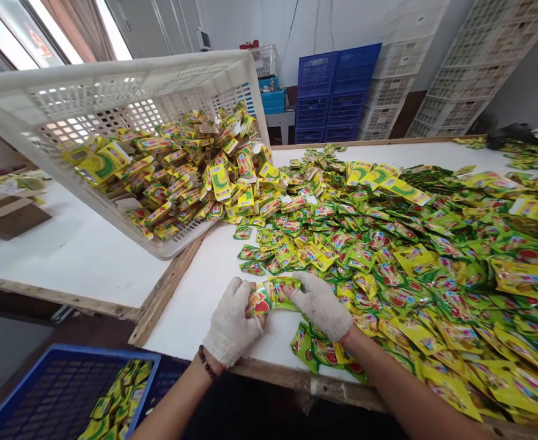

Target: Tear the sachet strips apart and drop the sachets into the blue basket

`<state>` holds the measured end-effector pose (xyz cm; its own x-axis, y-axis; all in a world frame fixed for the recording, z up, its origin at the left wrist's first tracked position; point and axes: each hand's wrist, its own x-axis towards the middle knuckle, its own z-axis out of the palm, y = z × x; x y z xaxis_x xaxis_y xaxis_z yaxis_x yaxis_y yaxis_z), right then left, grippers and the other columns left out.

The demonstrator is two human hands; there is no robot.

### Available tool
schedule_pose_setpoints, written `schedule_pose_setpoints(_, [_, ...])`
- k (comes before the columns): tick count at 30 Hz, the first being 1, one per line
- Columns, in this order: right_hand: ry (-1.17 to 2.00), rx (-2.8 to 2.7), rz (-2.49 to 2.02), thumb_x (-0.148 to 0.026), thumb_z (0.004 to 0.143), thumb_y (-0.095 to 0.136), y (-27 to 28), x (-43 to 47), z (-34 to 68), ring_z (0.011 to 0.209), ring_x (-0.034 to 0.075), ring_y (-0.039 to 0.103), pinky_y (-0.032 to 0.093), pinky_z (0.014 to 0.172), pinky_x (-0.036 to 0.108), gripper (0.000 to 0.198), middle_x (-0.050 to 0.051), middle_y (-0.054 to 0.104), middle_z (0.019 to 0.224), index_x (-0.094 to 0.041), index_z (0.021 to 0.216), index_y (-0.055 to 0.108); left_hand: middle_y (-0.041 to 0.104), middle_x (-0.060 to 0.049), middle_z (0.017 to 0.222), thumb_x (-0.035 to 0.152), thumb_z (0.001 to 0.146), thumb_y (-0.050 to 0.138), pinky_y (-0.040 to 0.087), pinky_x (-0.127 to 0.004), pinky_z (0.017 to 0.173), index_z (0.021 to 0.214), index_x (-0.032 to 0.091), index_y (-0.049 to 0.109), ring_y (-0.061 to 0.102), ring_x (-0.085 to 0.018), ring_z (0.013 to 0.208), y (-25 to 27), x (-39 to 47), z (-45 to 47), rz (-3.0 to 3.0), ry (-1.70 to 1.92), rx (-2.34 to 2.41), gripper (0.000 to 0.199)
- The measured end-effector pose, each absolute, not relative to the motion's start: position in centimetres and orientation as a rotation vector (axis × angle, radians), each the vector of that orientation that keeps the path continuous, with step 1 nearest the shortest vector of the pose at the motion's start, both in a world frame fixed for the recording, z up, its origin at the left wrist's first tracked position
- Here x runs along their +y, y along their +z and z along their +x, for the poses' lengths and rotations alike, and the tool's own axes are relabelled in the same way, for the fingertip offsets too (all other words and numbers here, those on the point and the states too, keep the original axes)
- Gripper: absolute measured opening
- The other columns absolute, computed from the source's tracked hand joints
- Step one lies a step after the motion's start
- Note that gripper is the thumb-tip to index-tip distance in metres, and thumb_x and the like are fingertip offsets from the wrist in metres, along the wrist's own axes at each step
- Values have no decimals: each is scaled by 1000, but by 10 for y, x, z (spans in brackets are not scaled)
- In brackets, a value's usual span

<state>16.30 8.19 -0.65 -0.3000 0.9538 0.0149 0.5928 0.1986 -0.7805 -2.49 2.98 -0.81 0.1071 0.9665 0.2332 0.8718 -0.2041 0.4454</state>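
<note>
Both hands wear white knitted gloves and meet near the table's front edge. My left hand (235,324) is closed around a small printed carton (258,299) with a watermelon picture. In my right hand (323,305), a green and yellow sachet (282,292) is pinched between thumb and fingers. The sachet's left end meets the carton's right end; whether it is partly inside I cannot tell. Just below my right hand lie several loose green sachets (319,348). A large heap of sachets (397,269) spreads to the right.
A tilted white plastic crate (255,91) spills yellow cartons (221,181) onto the white table (195,275). Below left stands a blue crate (25,391) with filled packs inside. A brown cardboard box (12,217) sits on the left table. Blue crates (315,88) are stacked behind.
</note>
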Motion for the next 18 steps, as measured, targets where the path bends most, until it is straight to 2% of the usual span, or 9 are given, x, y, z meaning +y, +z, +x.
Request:
schedule_pose_setpoints(3, [964, -2158, -1395, -38, 81, 50, -4, 81, 163, 76, 16, 55, 39, 68, 25, 26, 6, 64, 85, -16, 87, 62, 48, -6, 95, 25, 69, 57, 47, -32, 74, 96, 19, 51, 51, -20, 86, -9, 29, -23, 2262, 621, 1821, 28])
schedule_pose_setpoints(6, [885, -2260, -1436, -27, 79, 51, -4, 78, 159, 77, 16, 55, 38, 69, 25, 16, 7, 64, 81, -15, 81, 63, 49, -7, 98, 20, 68, 57, 46, -35, 79, 98, 20, 52, 50, -23, 91, -8, 28, -18, 2413, 473, 1771, 30])
schedule_pose_setpoints(8, [898, -2172, -1456, -22, 76, 52, -5, 76, 157, 74, 15, 55, 38, 68, 25, 16, 5, 64, 80, -16, 87, 62, 49, -7, 98, 21, 70, 56, 45, -36, 79, 97, 19, 53, 49, -23, 92, -6, 29, -14, 2458, 437, 1794, 28])
schedule_pose_setpoints(11, [1168, -1876, -1414, -29, 77, 51, -4, 75, 160, 61, 11, 54, 39, 55, 22, 23, 2, 64, 77, -17, 96, 58, 49, -8, 98, 25, 71, 56, 45, -34, 75, 96, 18, 52, 50, -22, 87, -2, 32, -13, 2409, 443, 1890, 27])
schedule_pose_setpoints(15, [1296, -1786, -1347, -30, 76, 50, 2, 74, 164, 45, 7, 48, 37, 46, 19, 17, -2, 56, 57, -17, 68, 58, 50, -8, 96, 26, 70, 57, 45, -34, 74, 97, 18, 53, 50, -23, 87, 2, 36, -14, 2431, 482, 1887, 28])
schedule_pose_setpoints(16, [1383, -1794, -1303, -31, 76, 48, 4, 73, 164, 42, 6, 47, 35, 44, 18, 19, -3, 52, 52, -17, 68, 58, 50, -8, 96, 26, 70, 57, 45, -34, 73, 98, 18, 53, 50, -23, 87, 3, 37, -14, 2446, 490, 1875, 30])
schedule_pose_setpoints(18, [1659, -1710, -1188, -35, 80, 44, 8, 71, 165, 38, 7, 48, 34, 40, 17, 25, -5, 49, 47, -17, 85, 59, 51, -8, 98, 26, 71, 57, 45, -35, 74, 105, 18, 52, 50, -23, 88, 3, 37, -13, 2450, 524, 1878, 35])
